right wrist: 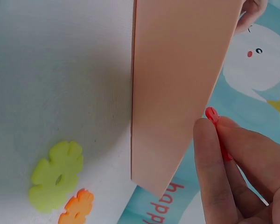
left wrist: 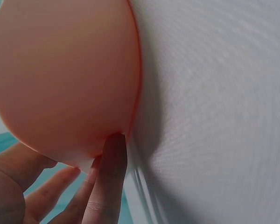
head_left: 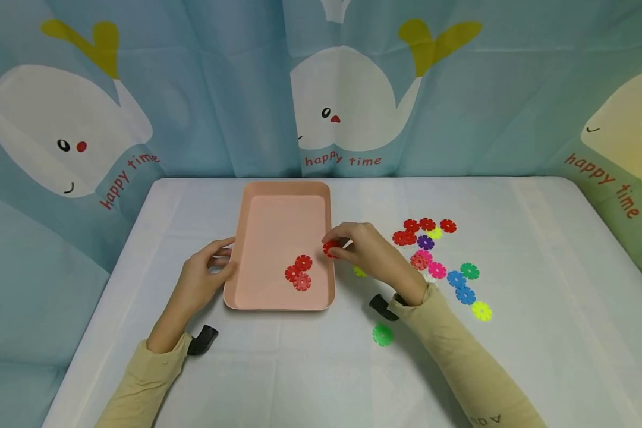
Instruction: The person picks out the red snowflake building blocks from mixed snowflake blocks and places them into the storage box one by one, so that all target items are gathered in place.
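Right-hand fingers, red disc between them

Soft, even light is spread over the table in the head view, where a diffuse shadow is cast beside the right sleeve. The wrist views are rendered dimmer; in the left one, a blurred shadow is thrown along the tray, and the table is crossed by faint ripples.

The tray is pink, the whale-patterned curtain blue.
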